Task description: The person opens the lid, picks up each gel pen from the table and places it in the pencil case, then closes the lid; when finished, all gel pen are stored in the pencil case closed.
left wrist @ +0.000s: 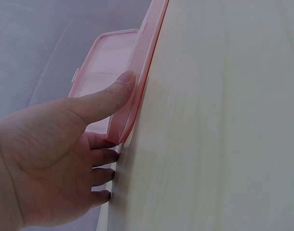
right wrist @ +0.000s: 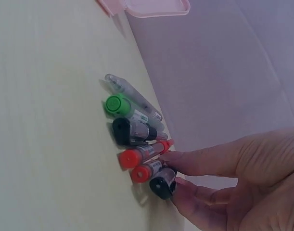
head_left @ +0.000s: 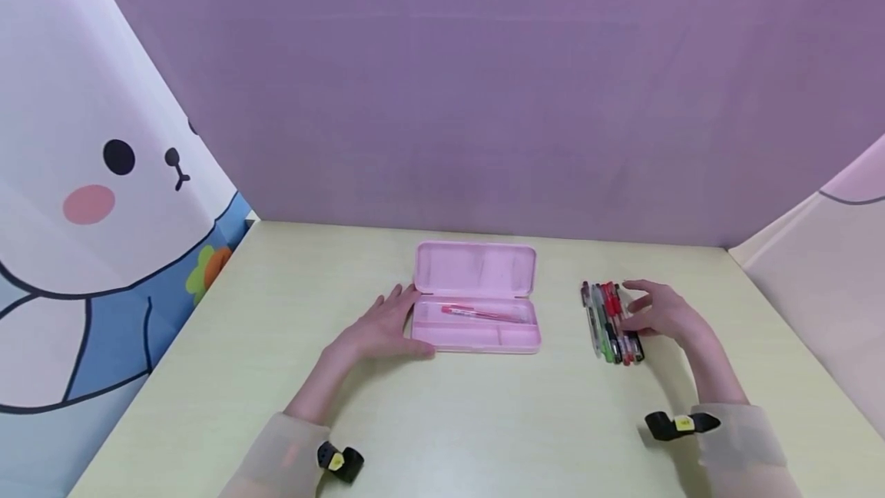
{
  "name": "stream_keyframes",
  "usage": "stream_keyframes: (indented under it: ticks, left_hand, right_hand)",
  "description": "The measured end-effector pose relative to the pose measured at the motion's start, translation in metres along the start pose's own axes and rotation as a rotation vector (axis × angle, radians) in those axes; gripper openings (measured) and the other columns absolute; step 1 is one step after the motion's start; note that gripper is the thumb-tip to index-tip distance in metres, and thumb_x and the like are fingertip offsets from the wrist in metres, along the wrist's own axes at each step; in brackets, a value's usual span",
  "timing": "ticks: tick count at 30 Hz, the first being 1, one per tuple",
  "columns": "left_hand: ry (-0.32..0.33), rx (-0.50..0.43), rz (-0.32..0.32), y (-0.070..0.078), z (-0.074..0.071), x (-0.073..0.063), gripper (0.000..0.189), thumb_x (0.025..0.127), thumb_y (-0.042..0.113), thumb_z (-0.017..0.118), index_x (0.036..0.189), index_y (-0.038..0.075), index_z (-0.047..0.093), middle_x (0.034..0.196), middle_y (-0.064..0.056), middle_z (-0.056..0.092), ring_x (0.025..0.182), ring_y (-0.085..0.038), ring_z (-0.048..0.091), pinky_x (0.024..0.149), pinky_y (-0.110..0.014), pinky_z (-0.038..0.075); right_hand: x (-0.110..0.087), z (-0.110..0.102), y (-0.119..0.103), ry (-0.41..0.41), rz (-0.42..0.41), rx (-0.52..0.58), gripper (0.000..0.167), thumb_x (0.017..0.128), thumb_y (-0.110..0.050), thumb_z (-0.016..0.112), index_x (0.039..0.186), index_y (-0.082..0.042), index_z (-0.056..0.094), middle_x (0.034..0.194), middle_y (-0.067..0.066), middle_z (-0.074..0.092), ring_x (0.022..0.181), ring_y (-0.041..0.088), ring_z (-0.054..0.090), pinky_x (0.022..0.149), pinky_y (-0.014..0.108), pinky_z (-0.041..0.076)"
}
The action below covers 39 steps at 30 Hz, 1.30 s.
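Note:
A pink pencil case (head_left: 476, 348) lies with its lid raised at the back, and a pink-red pen (head_left: 477, 313) is in its rear compartment. My left hand (head_left: 380, 325) touches the case's left end, thumb against the front wall, the other fingers loosely spread by the side and hinge. A row of pens (head_left: 603, 321) with clear barrels and black, green and red ends lies to the right. Over the row's right side is my right hand (head_left: 660, 310); in the right wrist view its thumb and fingers close around a black-ended pen (right wrist: 162, 185) at the row's edge.
The pale wooden table (head_left: 498, 413) meets a purple cloth backdrop (head_left: 484, 98). A printed cartoon cloth (head_left: 104, 252) stands at the left, a pale cloth (head_left: 830, 275) at the right. Table surface separates the case from the pens.

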<state>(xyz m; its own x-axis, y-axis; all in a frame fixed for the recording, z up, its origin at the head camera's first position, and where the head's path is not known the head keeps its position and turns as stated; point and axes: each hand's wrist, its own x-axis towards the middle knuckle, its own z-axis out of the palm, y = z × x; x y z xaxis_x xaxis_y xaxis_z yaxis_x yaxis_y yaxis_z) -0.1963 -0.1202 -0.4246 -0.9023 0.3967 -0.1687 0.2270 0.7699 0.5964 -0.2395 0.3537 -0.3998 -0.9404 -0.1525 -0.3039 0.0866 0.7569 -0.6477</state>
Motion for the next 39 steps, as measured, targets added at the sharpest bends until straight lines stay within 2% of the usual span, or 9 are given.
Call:
stream_keyframes:
  ticks: [4,9,15,20,23,27,33,36,39]
  left_hand:
    - [0.001,-0.003,-0.006,0.000,0.001,0.000,0.107,0.083,0.048,0.081,0.163,0.006,0.024,0.173,-0.016,0.018,0.162,-0.040,0.009,0.134,-0.056,0.010]
    - [0.005,0.000,-0.003,-0.001,0.002,0.001,0.108,0.082,0.048,0.081,0.164,0.007,0.024,0.173,-0.016,0.017,0.162,-0.039,0.009,0.134,-0.056,0.009]
    - [-0.002,0.008,-0.008,-0.001,0.003,0.002,0.108,0.082,0.048,0.081,0.164,0.008,0.023,0.173,-0.015,0.017,0.162,-0.039,0.008,0.134,-0.056,0.009]
    - [-0.006,0.015,-0.012,0.001,0.001,0.001,0.107,0.084,0.047,0.080,0.164,0.008,0.022,0.174,-0.015,0.016,0.162,-0.039,0.007,0.134,-0.056,0.009]
    - [-0.006,0.014,-0.012,0.001,0.001,0.001,0.107,0.084,0.047,0.080,0.164,0.007,0.022,0.173,-0.016,0.016,0.162,-0.040,0.007,0.134,-0.057,0.009]
    - [0.001,0.010,-0.008,0.000,0.002,0.002,0.106,0.084,0.047,0.080,0.164,0.007,0.022,0.173,-0.016,0.017,0.162,-0.041,0.008,0.133,-0.057,0.008]
    - [0.011,0.004,0.006,-0.001,0.002,0.002,0.106,0.083,0.046,0.080,0.164,0.008,0.023,0.173,-0.016,0.018,0.162,-0.042,0.009,0.133,-0.059,0.009]
    - [0.011,-0.005,0.014,0.000,0.003,0.003,0.106,0.083,0.047,0.080,0.164,0.008,0.024,0.173,-0.016,0.018,0.161,-0.043,0.009,0.133,-0.060,0.009]
    - [0.008,-0.006,0.014,-0.001,0.003,0.002,0.107,0.083,0.047,0.080,0.164,0.007,0.023,0.173,-0.016,0.018,0.161,-0.042,0.009,0.133,-0.060,0.009]
  right_hand:
    - [0.000,0.000,0.000,0.003,0.000,0.045,0.080,0.092,-0.003,0.071,0.153,0.017,0.024,0.115,0.032,0.065,0.083,0.013,0.069,0.071,0.031,0.064]
    - [-0.003,-0.002,-0.003,0.055,-0.043,0.053,0.070,0.097,-0.004,0.064,0.153,0.017,0.027,0.115,0.034,0.066,0.086,0.010,0.070,0.075,0.029,0.064]
    - [-0.002,0.001,-0.008,0.180,-0.194,0.058,0.064,0.100,-0.005,0.063,0.155,0.010,0.033,0.118,0.035,0.065,0.083,-0.002,0.066,0.073,0.024,0.063]
    - [-0.003,0.009,-0.031,0.316,-0.335,0.067,0.061,0.099,-0.007,0.064,0.155,0.001,0.041,0.116,0.031,0.068,0.084,-0.010,0.062,0.071,0.019,0.061]
    - [-0.001,0.018,-0.046,0.396,-0.406,0.073,0.059,0.098,-0.008,0.066,0.154,-0.006,0.046,0.111,0.026,0.071,0.086,-0.011,0.063,0.070,0.014,0.058]
    - [0.003,0.032,-0.069,0.441,-0.486,0.105,0.060,0.096,-0.005,0.069,0.152,-0.012,0.050,0.108,0.022,0.073,0.088,-0.008,0.065,0.071,0.010,0.056]
    - [0.013,0.054,-0.101,0.431,-0.608,0.165,0.059,0.093,0.002,0.070,0.149,-0.011,0.054,0.107,0.021,0.074,0.093,0.012,0.072,0.076,0.008,0.056]
    - [0.018,0.066,-0.113,0.404,-0.648,0.154,0.056,0.092,0.003,0.071,0.145,-0.010,0.057,0.107,0.020,0.075,0.096,0.022,0.073,0.078,0.012,0.059]
    - [0.023,0.078,-0.124,0.351,-0.681,0.113,0.050,0.092,0.003,0.071,0.139,-0.009,0.061,0.105,0.017,0.075,0.096,0.027,0.073,0.079,0.020,0.062]
